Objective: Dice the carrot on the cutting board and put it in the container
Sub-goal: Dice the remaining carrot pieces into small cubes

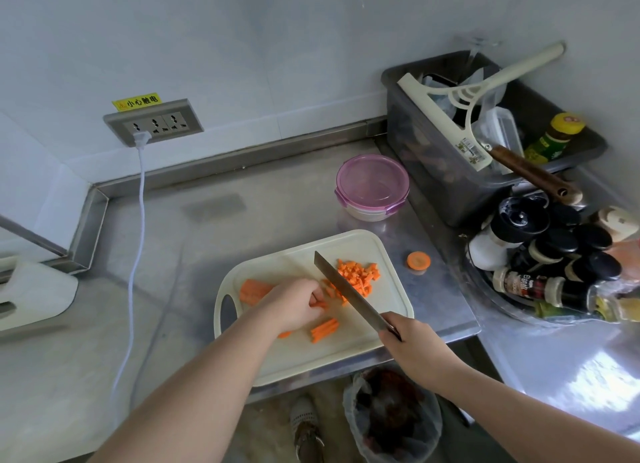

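On the board (311, 355) a carrot chunk (254, 289) waits at the left edge, probably kept clear of the blade until its turn. Beside it the left hand (294, 303) curls its fingers down onto a few strips (320, 304), seemingly to steady them with the fingertips tucked back. More sticks (323, 329) lie just nearer the person. The knife (349, 293) slants across the board with the dice (358, 275) heaped right of it, away from the cutting spot. The right hand (412, 345) is wrapped firmly round the knife's handle, and the container (372, 185) stands beyond the board, lid on.
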A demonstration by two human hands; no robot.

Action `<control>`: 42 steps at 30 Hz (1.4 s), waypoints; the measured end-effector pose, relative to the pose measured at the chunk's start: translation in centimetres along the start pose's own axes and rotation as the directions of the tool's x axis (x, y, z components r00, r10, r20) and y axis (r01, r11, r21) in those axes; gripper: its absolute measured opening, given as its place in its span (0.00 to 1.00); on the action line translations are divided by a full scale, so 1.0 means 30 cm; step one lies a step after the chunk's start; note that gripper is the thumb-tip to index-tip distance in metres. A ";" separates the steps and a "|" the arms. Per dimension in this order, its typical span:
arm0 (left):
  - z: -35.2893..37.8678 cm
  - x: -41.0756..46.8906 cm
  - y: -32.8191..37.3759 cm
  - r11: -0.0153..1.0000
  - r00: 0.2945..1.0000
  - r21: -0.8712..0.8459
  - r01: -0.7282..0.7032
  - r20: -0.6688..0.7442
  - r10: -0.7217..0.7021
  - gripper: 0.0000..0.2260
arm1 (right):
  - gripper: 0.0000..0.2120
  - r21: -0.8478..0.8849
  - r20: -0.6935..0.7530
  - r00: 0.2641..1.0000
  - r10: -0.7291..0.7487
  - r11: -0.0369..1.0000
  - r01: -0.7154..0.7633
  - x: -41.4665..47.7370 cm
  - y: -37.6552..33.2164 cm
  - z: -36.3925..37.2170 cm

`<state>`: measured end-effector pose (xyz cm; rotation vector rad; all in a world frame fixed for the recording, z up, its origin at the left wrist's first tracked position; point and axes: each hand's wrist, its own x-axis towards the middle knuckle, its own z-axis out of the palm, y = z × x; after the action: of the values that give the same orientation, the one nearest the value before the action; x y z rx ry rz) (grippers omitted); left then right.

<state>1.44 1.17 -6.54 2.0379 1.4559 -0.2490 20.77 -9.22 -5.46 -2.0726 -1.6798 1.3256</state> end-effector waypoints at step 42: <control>0.147 -0.059 0.061 0.967 0.906 -0.194 0.168 -0.355 -0.229 0.18 | 0.15 -0.194 0.063 0.997 -0.044 0.979 0.056 0.056 -0.049 0.055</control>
<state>3.29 -3.16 -8.50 1.8747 1.8561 0.1857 18.53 -7.92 -6.43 -2.0968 -1.9462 1.2631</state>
